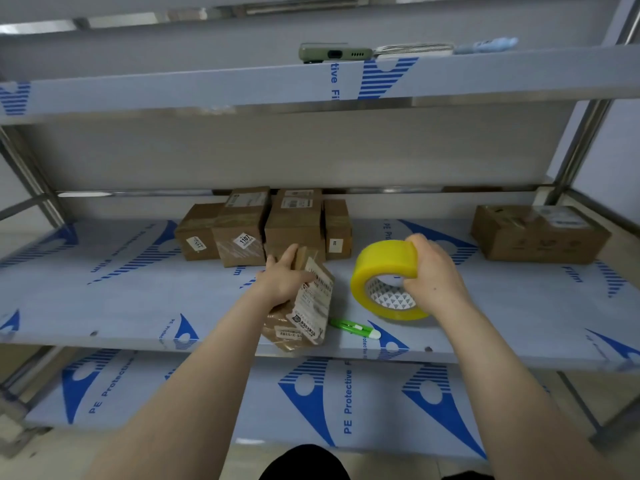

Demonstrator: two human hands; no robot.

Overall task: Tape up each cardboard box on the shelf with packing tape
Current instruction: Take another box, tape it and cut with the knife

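One head-worn wide-angle view, facing the rack head-on.
It looks forward and slightly down, from close in, at the middle shelf, whose front edge crosses the lower frame. The left hand holding a small cardboard box and the right hand gripping the tape roll sit mid-frame, with the upper shelf overhead and the lower shelf beneath.

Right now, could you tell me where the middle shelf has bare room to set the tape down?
The middle shelf is bare left of the box cluster, and between the tape roll and the lone box at right. The centre is crowded: the left hand holds a labelled box beside the green cutter.
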